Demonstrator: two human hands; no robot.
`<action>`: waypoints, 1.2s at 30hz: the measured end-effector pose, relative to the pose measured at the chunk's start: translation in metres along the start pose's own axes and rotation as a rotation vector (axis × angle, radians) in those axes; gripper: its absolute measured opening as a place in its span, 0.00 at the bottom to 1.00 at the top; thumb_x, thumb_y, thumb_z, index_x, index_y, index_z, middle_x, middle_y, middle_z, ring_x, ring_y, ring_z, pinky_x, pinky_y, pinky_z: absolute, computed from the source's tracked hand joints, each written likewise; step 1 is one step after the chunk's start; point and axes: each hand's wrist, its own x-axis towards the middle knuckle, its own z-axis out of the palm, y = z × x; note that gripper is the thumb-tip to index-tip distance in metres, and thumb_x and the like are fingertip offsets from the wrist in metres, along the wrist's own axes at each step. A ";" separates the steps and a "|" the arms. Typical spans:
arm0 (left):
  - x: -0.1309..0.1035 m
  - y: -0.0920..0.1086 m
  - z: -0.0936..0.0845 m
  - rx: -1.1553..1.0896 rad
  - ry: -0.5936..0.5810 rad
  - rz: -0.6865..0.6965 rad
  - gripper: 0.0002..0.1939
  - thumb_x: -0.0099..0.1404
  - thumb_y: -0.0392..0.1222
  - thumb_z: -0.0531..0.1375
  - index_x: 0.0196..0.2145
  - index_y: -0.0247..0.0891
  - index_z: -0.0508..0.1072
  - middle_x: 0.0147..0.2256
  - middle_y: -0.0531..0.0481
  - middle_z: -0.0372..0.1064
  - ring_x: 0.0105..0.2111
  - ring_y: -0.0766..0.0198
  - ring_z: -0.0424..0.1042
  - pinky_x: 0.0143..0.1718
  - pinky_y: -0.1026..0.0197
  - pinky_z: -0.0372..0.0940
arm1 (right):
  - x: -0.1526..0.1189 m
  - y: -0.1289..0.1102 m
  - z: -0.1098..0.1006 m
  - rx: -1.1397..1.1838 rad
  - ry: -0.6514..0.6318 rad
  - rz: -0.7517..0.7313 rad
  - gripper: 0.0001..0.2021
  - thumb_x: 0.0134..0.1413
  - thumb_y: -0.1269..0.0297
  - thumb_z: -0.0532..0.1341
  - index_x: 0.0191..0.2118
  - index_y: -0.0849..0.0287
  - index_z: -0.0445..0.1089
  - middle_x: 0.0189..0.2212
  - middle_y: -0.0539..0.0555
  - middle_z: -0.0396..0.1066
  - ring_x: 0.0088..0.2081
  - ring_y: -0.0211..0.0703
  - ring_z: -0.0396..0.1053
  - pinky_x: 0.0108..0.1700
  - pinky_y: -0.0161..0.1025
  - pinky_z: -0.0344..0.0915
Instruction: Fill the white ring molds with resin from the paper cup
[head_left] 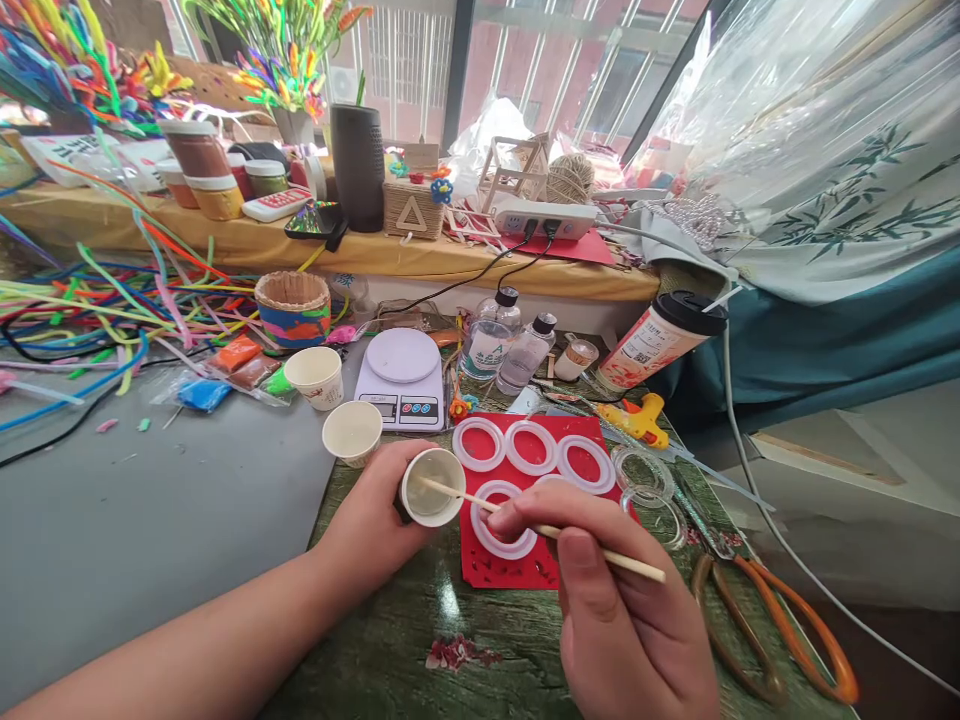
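Note:
My left hand is wrapped round a small white paper cup, tilted so its inside faces me, with some clear liquid in it. Between the thumb and fingers of my right hand is a thin wooden stick, its far tip inside that cup. Beneath and beyond my right hand, several white ring-shaped molds lie on a red sheet; my fingers partly cover some of them. Two more paper cups stand just beyond my left hand, beside a white digital scale.
Two clear bottles stand behind the molds. To the right are a takeaway drink cup, a yellow glue gun, clear rings and orange-handled scissors. Colourful pipe cleaners spread at the left. A white cable hangs along the right.

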 end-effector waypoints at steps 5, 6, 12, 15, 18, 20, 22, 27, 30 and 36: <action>0.000 0.003 0.000 -0.016 -0.027 -0.025 0.26 0.65 0.34 0.71 0.59 0.47 0.78 0.57 0.44 0.84 0.55 0.47 0.84 0.60 0.42 0.80 | -0.003 -0.004 -0.003 -0.107 0.068 -0.010 0.14 0.85 0.66 0.60 0.62 0.46 0.81 0.43 0.48 0.86 0.45 0.37 0.84 0.50 0.31 0.81; 0.000 0.003 0.000 -0.019 -0.028 -0.031 0.26 0.65 0.34 0.72 0.59 0.47 0.78 0.56 0.43 0.84 0.55 0.46 0.84 0.60 0.42 0.80 | -0.004 -0.005 -0.003 -0.089 0.081 0.002 0.14 0.86 0.65 0.59 0.62 0.46 0.81 0.43 0.48 0.86 0.44 0.37 0.85 0.50 0.30 0.82; 0.000 0.006 -0.001 -0.033 -0.037 -0.060 0.27 0.64 0.34 0.72 0.59 0.47 0.78 0.56 0.43 0.84 0.55 0.46 0.84 0.61 0.41 0.80 | -0.003 -0.004 0.001 -0.063 0.090 0.019 0.14 0.86 0.64 0.60 0.62 0.45 0.82 0.43 0.48 0.87 0.44 0.36 0.85 0.49 0.29 0.82; 0.000 0.005 0.000 -0.028 -0.042 -0.059 0.26 0.64 0.34 0.72 0.59 0.47 0.78 0.57 0.43 0.84 0.56 0.46 0.84 0.61 0.41 0.80 | -0.002 -0.003 0.001 -0.075 0.104 0.012 0.14 0.86 0.63 0.60 0.62 0.45 0.81 0.44 0.48 0.87 0.45 0.36 0.85 0.50 0.30 0.82; 0.000 0.005 0.000 -0.027 -0.043 -0.061 0.26 0.65 0.35 0.71 0.60 0.46 0.78 0.57 0.42 0.84 0.56 0.46 0.84 0.62 0.40 0.79 | 0.000 -0.004 0.001 -0.099 0.083 0.007 0.13 0.86 0.64 0.60 0.61 0.45 0.82 0.42 0.48 0.86 0.43 0.36 0.84 0.47 0.30 0.82; -0.001 0.004 0.000 -0.027 -0.045 -0.059 0.26 0.65 0.35 0.71 0.60 0.46 0.78 0.57 0.42 0.84 0.56 0.45 0.84 0.62 0.40 0.80 | 0.000 -0.005 0.001 -0.081 0.077 0.007 0.14 0.85 0.63 0.60 0.61 0.45 0.82 0.42 0.50 0.86 0.43 0.39 0.85 0.47 0.33 0.83; -0.001 0.005 0.000 -0.024 -0.046 -0.058 0.27 0.64 0.34 0.72 0.60 0.46 0.78 0.57 0.42 0.84 0.56 0.45 0.84 0.62 0.40 0.80 | 0.000 -0.006 0.001 -0.087 0.086 0.018 0.13 0.85 0.64 0.60 0.60 0.46 0.83 0.41 0.50 0.85 0.42 0.40 0.84 0.45 0.34 0.83; -0.002 0.004 0.000 -0.018 -0.044 -0.054 0.29 0.63 0.32 0.72 0.60 0.47 0.78 0.57 0.43 0.84 0.56 0.46 0.85 0.61 0.41 0.80 | -0.001 -0.006 0.000 -0.084 0.121 0.032 0.13 0.85 0.64 0.61 0.60 0.46 0.82 0.41 0.50 0.85 0.43 0.40 0.84 0.46 0.34 0.83; -0.002 0.005 0.000 -0.014 -0.042 -0.048 0.28 0.63 0.31 0.72 0.59 0.47 0.79 0.56 0.44 0.84 0.55 0.46 0.85 0.61 0.42 0.81 | -0.001 -0.004 0.000 -0.091 0.102 0.031 0.13 0.85 0.64 0.60 0.60 0.45 0.82 0.41 0.50 0.85 0.42 0.39 0.84 0.46 0.33 0.83; -0.001 0.006 -0.001 -0.025 -0.060 -0.063 0.28 0.64 0.32 0.72 0.60 0.47 0.79 0.58 0.42 0.84 0.57 0.45 0.84 0.61 0.40 0.80 | -0.001 -0.004 0.000 -0.084 0.123 0.032 0.13 0.84 0.64 0.61 0.60 0.46 0.83 0.40 0.50 0.85 0.42 0.41 0.84 0.45 0.34 0.84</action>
